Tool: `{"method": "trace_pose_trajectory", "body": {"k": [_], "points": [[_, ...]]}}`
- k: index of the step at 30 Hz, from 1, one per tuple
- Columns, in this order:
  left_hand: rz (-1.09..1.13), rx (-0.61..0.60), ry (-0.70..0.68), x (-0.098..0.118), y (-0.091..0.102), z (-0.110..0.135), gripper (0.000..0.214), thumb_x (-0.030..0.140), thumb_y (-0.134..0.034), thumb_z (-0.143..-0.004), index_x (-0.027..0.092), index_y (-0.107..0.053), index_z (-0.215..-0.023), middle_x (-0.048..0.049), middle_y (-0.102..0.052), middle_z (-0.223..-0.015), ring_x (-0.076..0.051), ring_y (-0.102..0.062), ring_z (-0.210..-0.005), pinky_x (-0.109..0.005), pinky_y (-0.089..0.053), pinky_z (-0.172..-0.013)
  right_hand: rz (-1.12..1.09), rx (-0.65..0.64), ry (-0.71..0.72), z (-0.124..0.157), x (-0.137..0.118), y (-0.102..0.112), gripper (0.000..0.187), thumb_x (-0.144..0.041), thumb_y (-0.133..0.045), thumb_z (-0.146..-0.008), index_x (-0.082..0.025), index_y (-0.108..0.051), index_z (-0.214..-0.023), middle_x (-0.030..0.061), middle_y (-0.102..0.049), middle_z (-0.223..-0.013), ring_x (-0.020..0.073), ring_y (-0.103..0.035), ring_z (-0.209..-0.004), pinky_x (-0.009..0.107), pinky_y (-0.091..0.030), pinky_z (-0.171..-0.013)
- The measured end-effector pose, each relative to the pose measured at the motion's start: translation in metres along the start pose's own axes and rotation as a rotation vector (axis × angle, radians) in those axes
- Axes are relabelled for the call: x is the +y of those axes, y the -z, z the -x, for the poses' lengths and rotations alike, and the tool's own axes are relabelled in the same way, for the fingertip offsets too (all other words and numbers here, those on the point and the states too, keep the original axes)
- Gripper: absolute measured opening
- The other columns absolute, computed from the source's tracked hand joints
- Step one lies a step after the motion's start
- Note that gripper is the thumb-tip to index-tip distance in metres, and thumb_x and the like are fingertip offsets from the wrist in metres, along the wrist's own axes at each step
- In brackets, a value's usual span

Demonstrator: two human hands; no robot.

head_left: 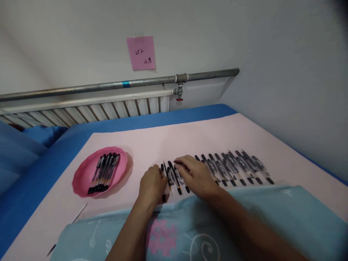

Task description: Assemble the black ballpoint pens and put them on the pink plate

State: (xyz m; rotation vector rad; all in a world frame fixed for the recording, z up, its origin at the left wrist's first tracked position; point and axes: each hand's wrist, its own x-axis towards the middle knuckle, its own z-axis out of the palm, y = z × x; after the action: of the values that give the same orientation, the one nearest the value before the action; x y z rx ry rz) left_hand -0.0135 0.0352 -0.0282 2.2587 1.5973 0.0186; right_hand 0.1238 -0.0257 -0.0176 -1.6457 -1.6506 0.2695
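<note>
My left hand is closed around a pen, with thumb and fingers on its barrel and both black ends showing. Beside it, my right hand is curved over the pink surface, its thumb and forefinger apart near the top of another pen. Between the hands lie a few black-and-clear pens and a thin pen refill. To the right of my right hand, several pens and loose pen parts lie in a slanting row. The palm side of both hands is hidden.
A pink scalloped bowl on the left holds several black pens. A thin white stick lies by the blue-green cloth in front of me. A radiator and a pipe run behind the table.
</note>
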Motion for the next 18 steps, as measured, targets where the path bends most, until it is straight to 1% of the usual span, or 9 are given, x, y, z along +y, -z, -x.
{"method": "trace_pose_trajectory", "body": {"k": [3,5,7,10,12,15,18], "points": [[-0.069,0.002,0.043,-0.004,0.001,0.002,0.026,0.026,-0.039,-0.078,0.011,-0.055,-0.094,-0.016,-0.063,-0.094,-0.027,-0.06,-0.085,-0.032,-0.037,-0.064,-0.002,-0.019,0.002,0.0,0.0,0.0,0.017,-0.018,-0.044,-0.083,-0.019,-0.059,-0.089,0.0048,-0.062,-0.085,0.0156,-0.057,-0.082,0.027,-0.042,-0.072],[-0.104,0.006,0.068,-0.007,0.003,0.002,0.027,0.026,-0.037,-0.079,0.011,-0.055,-0.093,-0.0175,-0.063,-0.093,-0.027,-0.06,-0.085,-0.033,-0.037,-0.065,-0.004,-0.032,0.007,0.0,0.001,-0.001,0.017,-0.018,-0.044,-0.083,-0.019,-0.059,-0.09,0.0053,-0.061,-0.085,0.0159,-0.057,-0.082,0.027,-0.042,-0.072],[-0.106,0.038,0.09,-0.009,0.004,0.0,0.027,0.027,-0.037,-0.08,0.011,-0.056,-0.091,-0.0176,-0.063,-0.092,-0.027,-0.06,-0.086,-0.032,-0.037,-0.065,-0.001,-0.041,0.013,0.0,0.002,-0.002,0.017,-0.018,-0.043,-0.083,-0.018,-0.059,-0.09,0.0058,-0.061,-0.085,0.0161,-0.057,-0.082,0.027,-0.042,-0.073],[-0.009,0.116,0.101,-0.006,0.006,-0.002,0.026,0.029,-0.037,-0.08,0.013,-0.054,-0.091,-0.0164,-0.064,-0.09,-0.026,-0.06,-0.084,-0.031,-0.038,-0.065,0.006,-0.04,0.018,0.0,0.002,-0.002,0.017,-0.018,-0.043,-0.084,-0.018,-0.059,-0.09,0.0059,-0.061,-0.085,0.016,-0.056,-0.083,0.027,-0.042,-0.074],[0.096,0.13,0.085,-0.002,0.006,-0.004,0.024,0.03,-0.037,-0.081,0.014,-0.052,-0.092,-0.0143,-0.065,-0.087,-0.024,-0.061,-0.081,-0.03,-0.037,-0.063,0.008,-0.039,0.018,0.0,0.001,-0.001,0.018,-0.017,-0.043,-0.084,-0.018,-0.059,-0.09,0.0058,-0.061,-0.086,0.0157,-0.056,-0.082,0.027,-0.042,-0.073],[0.21,0.091,0.058,0.003,0.004,-0.005,0.022,0.03,-0.04,-0.079,0.016,-0.05,-0.093,-0.0103,-0.066,-0.08,-0.022,-0.061,-0.076,-0.028,-0.037,-0.06,0.002,-0.033,0.019,0.0,0.0,0.0,0.017,-0.016,-0.044,-0.083,-0.018,-0.059,-0.09,0.0054,-0.061,-0.085,0.0154,-0.057,-0.081,0.027,-0.042,-0.073],[0.231,0.032,0.061,0.003,-0.001,-0.007,0.023,0.032,-0.049,-0.073,0.017,-0.05,-0.09,-0.0092,-0.066,-0.082,-0.021,-0.061,-0.076,-0.027,-0.037,-0.059,-0.003,-0.02,0.024,0.001,0.001,-0.001,0.017,-0.016,-0.044,-0.083,-0.018,-0.059,-0.089,0.005,-0.061,-0.085,0.0151,-0.057,-0.08,0.027,-0.042,-0.072]]}}
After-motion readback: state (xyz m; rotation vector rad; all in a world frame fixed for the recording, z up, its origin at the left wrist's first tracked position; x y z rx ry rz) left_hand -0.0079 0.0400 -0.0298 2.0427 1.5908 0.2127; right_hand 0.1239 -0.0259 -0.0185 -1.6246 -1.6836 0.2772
